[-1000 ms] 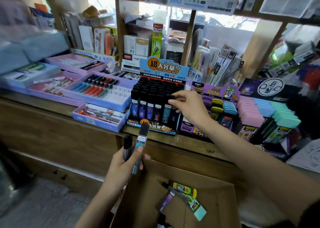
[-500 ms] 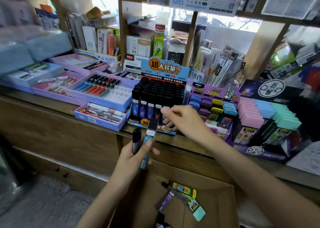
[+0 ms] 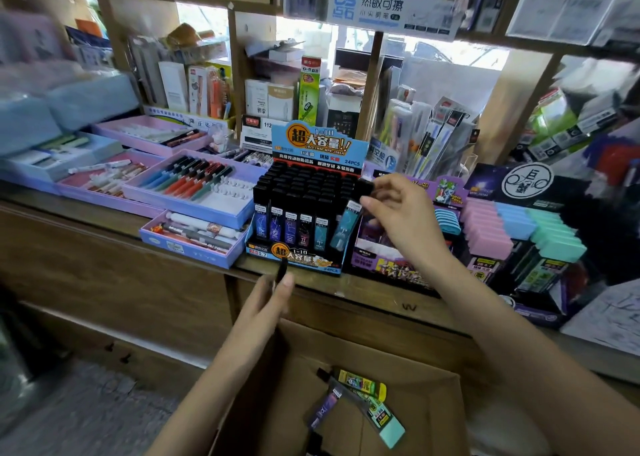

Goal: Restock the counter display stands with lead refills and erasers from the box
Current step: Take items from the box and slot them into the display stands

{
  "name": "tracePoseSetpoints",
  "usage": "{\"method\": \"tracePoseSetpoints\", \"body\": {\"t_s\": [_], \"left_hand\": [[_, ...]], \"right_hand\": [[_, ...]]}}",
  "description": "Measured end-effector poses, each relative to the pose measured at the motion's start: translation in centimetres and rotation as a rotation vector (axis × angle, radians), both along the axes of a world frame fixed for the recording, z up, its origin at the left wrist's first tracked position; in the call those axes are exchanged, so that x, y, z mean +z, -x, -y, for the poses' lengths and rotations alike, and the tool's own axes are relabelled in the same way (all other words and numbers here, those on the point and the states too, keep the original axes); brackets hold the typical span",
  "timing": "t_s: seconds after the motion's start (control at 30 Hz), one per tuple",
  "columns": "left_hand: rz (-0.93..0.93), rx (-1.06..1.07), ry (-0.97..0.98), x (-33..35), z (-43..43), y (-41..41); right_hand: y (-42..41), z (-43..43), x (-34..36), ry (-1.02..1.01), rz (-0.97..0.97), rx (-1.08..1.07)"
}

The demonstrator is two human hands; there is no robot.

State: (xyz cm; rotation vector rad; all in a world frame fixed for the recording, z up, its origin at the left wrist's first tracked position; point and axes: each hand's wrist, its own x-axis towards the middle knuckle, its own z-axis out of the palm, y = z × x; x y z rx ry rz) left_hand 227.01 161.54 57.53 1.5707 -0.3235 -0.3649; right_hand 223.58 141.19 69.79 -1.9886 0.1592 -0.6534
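Head view: the right hand (image 3: 398,223) pinches the black cap of a teal lead refill tube (image 3: 346,228) between thumb and fingertips. The tube leans tilted, its lower end in the front row's right corner of the blue lead refill display stand (image 3: 298,256) on the wooden counter (image 3: 398,303). The left hand (image 3: 265,305) holds a dark refill tube (image 3: 282,269) upright between thumb and fingers, just in front of that stand. A purple eraser stand (image 3: 388,265) sits just to the right. Below the counter, the open cardboard box (image 3: 426,403) holds a purple refill tube (image 3: 323,407), a yellow-sleeved eraser (image 3: 363,384) and a mint eraser (image 3: 389,428)
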Motion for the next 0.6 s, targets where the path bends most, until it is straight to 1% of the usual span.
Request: {"method": "tracePoseSetpoints", "body": {"t_s": [0.07, 0.13, 0.2, 0.27, 0.37, 0.43, 0.6], "left_hand": [[-0.135, 0.064, 0.027, 0.0, 0.8, -0.9], [-0.152, 0.060, 0.088, 0.0, 0.7, -0.8], [-0.114, 0.004, 0.088, 0.0, -0.1, 0.1], [-0.024, -0.043, 0.060, 0.1, -1.1, 0.9], [0.136, -0.005, 0.034, 0.9, -1.1, 1.2], [0.193, 0.009, 0.044, 1.3, -1.1, 1.4], [0.158, 0.106, 0.122, 1.4, -1.1, 1.3]], "right_hand": [[-0.6, 0.4, -0.5, 0.039, 0.009, -0.037], [-1.2, 0.6, -1.2, 0.076, -0.023, -0.049], [-1.6, 0.4, -1.9, 0.114, -0.066, -0.043], [-1.8, 0.1, -2.4, 0.174, -0.090, -0.045], [-2.0, 0.1, -2.6, 0.177, -0.097, -0.053], [-2.2, 0.1, -2.7, 0.180, -0.120, -0.061], [-3.2, -0.3, -3.5, 0.171, -0.204, -0.097]]}}
